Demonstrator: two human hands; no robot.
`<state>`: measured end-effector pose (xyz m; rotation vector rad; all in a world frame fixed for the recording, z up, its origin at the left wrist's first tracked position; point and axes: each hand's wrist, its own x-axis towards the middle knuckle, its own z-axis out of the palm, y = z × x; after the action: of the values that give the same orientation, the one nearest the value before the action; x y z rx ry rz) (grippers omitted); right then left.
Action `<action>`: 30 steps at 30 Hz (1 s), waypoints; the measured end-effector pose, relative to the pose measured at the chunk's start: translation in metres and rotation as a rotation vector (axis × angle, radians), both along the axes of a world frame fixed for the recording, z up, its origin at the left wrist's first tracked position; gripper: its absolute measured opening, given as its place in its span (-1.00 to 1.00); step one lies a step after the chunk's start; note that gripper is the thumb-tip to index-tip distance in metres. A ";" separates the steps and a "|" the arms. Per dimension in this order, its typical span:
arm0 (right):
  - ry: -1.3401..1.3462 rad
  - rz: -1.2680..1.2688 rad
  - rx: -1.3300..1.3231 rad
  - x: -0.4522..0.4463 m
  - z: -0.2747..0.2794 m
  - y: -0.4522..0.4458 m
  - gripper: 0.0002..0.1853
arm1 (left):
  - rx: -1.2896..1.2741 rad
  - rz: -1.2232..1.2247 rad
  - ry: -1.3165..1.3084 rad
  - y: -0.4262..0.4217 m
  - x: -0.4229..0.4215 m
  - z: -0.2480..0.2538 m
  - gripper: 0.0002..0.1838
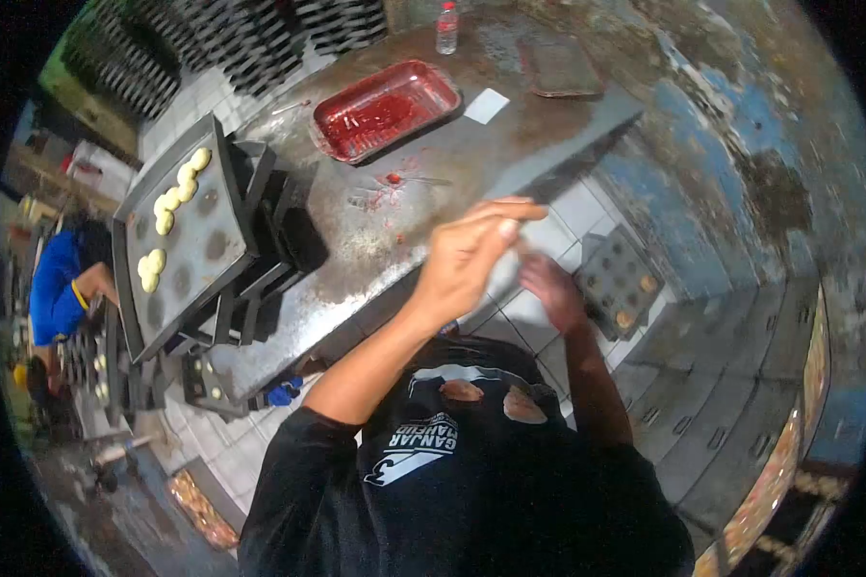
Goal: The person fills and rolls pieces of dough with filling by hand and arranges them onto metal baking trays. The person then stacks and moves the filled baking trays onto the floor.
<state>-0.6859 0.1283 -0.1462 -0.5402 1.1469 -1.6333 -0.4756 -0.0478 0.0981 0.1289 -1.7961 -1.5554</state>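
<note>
My left hand (467, 255) is raised in front of my body, past the near edge of the metal table (356, 250). Its thumb presses against the fingers, and the index finger points right. What it may hold is hidden. A pale blur shows just below it. To its right and slightly lower, my right hand (550, 288) is smeared by motion, so its fingers cannot be made out. A red-stained baking pan (385, 111) sits on the table beyond my hands, with red smears and crumbs in front of it.
At the left, a dark tray (188, 255) with several pale twisted dough pieces (165, 202) tops a stack. A bottle (446, 29), white paper (487, 106) and flat tray (561, 67) lie farther back. Another tray (618, 279) is low right. A person in blue (58, 279) bends at far left.
</note>
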 end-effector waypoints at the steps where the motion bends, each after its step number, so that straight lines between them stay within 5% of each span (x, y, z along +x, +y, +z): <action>1: -0.183 0.012 -0.053 0.010 0.023 -0.045 -0.36 | -0.239 0.022 -0.031 -0.011 -0.019 -0.019 -0.64; 3: -0.180 0.096 -0.314 0.026 0.075 -0.095 -0.32 | -0.543 0.146 -0.148 -0.019 -0.046 -0.030 -0.52; 5: -0.340 0.055 -0.516 0.003 0.032 -0.157 -0.26 | -0.567 0.174 -0.251 -0.032 -0.049 -0.048 -0.45; 6: 0.023 0.156 -0.122 -0.029 0.033 -0.176 -0.25 | -0.577 0.188 -0.353 -0.039 -0.044 -0.060 -0.37; 8: 0.689 0.264 0.254 -0.077 0.011 -0.229 -0.23 | -0.405 0.300 -0.525 -0.054 -0.022 -0.087 -0.34; 11: 1.497 0.192 0.260 -0.137 -0.061 -0.275 -0.21 | -0.233 0.524 -0.784 -0.052 0.026 -0.137 -0.33; 14: 1.901 0.254 0.353 -0.155 -0.071 -0.297 -0.17 | -0.044 0.749 -0.946 -0.028 0.067 -0.154 -0.40; 16: 2.047 0.652 0.716 -0.148 -0.067 -0.305 -0.07 | -0.012 0.907 -0.960 -0.003 0.090 -0.168 -0.42; 19: 1.793 0.555 0.560 -0.129 -0.011 -0.330 -0.23 | 0.228 1.065 -1.009 0.038 0.115 -0.170 -0.46; 20: 1.826 0.617 0.548 -0.135 0.003 -0.322 -0.23 | 0.300 1.128 -0.973 0.057 0.118 -0.169 -0.48; 22: 1.305 0.956 0.593 -0.107 0.034 -0.372 -0.52 | 0.340 1.289 -0.990 0.080 0.139 -0.177 -0.53; 23: 1.305 0.941 0.530 -0.073 0.042 -0.401 -0.52 | 0.419 1.363 -0.951 0.085 0.149 -0.171 -0.54; 25: 1.287 0.554 -0.351 -0.017 0.060 -0.411 -0.66 | 0.577 1.449 -0.908 0.088 0.165 -0.144 -0.56; 28: 1.017 0.949 -0.008 0.097 0.175 -0.446 -0.78 | 0.443 1.576 -0.847 0.073 0.206 -0.131 -0.60; 30: 0.908 1.049 -0.110 0.158 0.203 -0.480 -0.79 | 0.260 1.612 -0.845 0.045 0.239 -0.107 -0.60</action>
<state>-0.5281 -0.3519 0.0564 -1.7155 1.0523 -0.4914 -0.2365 -0.0025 -0.0091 1.9919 -1.1646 -0.4302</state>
